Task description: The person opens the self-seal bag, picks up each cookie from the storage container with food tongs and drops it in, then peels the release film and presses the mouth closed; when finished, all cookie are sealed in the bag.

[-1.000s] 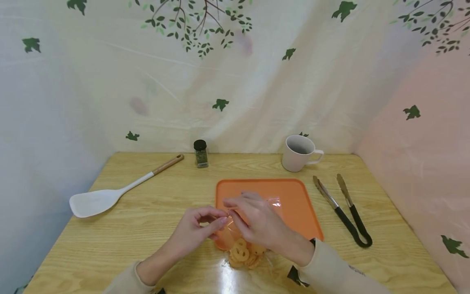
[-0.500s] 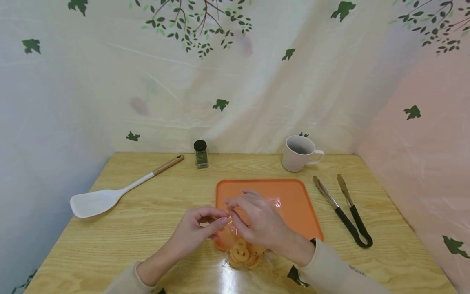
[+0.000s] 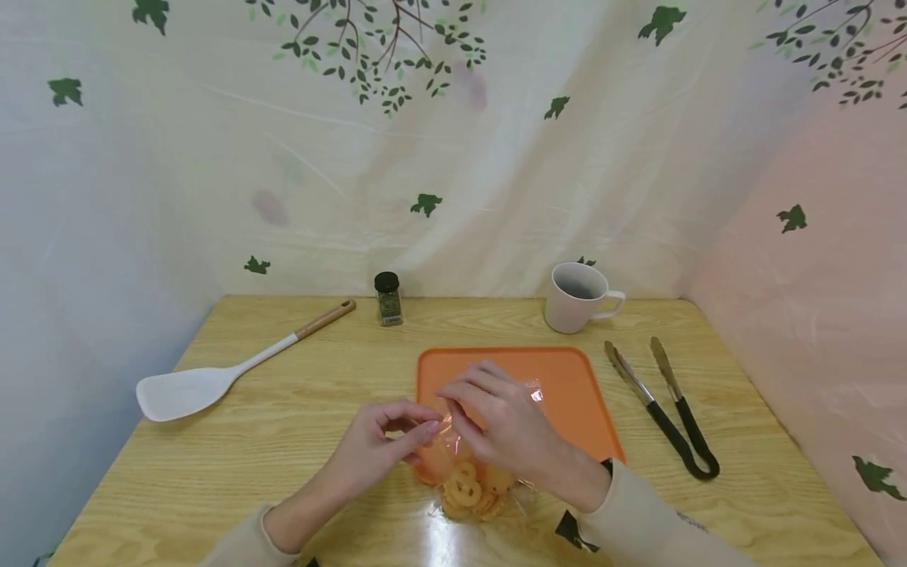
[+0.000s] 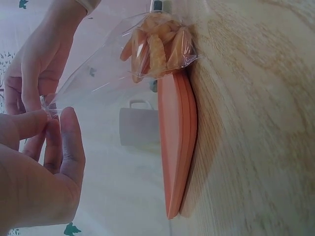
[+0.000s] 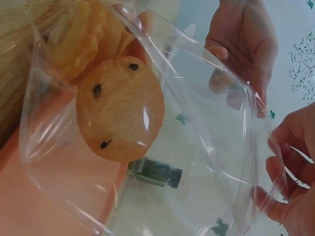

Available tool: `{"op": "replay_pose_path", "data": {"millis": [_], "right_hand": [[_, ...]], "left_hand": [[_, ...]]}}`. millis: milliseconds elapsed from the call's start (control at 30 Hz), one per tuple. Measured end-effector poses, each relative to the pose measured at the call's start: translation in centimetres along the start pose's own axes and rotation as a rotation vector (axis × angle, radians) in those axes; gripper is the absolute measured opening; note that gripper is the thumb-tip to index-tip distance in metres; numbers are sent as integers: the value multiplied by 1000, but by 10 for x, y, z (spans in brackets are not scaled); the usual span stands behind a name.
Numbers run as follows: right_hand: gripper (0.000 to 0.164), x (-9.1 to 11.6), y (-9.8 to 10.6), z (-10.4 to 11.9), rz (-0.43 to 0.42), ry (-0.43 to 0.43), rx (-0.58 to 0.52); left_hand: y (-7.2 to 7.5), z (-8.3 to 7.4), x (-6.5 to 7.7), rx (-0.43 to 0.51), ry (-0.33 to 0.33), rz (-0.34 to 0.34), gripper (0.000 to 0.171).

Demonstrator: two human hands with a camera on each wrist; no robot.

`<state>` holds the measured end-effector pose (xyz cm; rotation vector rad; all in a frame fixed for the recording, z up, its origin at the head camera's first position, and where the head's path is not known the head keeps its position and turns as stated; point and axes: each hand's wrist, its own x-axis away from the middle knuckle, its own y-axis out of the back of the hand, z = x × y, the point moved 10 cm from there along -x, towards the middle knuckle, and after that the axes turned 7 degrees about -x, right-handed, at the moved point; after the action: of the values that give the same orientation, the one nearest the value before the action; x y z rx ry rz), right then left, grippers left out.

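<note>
A clear plastic bag [image 5: 211, 142] holds several round, golden crackers [image 3: 464, 487], some with dark specks or holes. Its filled end rests at the near edge of an orange tray [image 3: 567, 394]. My left hand [image 3: 379, 441] pinches the bag's top edge between thumb and fingers, as the left wrist view shows. My right hand [image 3: 506, 421] has thumb and fingertips on the same top edge, close to the left fingertips. In the right wrist view, the right hand's fingers [image 5: 290, 132] grip the film's rim. Both hands hold the bag's mouth above the crackers.
A white spatula [image 3: 187, 392] with a wooden handle lies at the left. At the back stand a spice jar [image 3: 388, 299] with a black lid and a light mug [image 3: 574, 299]. Black-handled tongs [image 3: 673, 421] lie right of the tray. A printed curtain [image 3: 319, 173] surrounds the table.
My right hand's fingers have shifted slightly at the bag's mouth, and the gap to the left fingertips looks a little wider. The crackers and tray stay in place.
</note>
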<state>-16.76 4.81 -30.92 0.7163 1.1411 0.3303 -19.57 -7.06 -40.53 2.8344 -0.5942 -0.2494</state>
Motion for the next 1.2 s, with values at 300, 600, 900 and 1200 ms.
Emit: {"op": "replay_pose_path", "data": {"millis": [300, 600, 900, 1200], "right_hand": [[40, -2, 4, 1, -63, 7, -9], [28, -3, 12, 0, -77, -17, -46], [23, 6, 12, -2, -7, -64, 14], [21, 9, 5, 0, 1, -4, 34]], "left_hand": [[0, -1, 1, -8, 0, -5, 16], [4, -5, -1, -5, 4, -24, 14], [2, -7, -1, -1, -31, -16, 15], [1, -6, -1, -2, -20, -17, 17]]}}
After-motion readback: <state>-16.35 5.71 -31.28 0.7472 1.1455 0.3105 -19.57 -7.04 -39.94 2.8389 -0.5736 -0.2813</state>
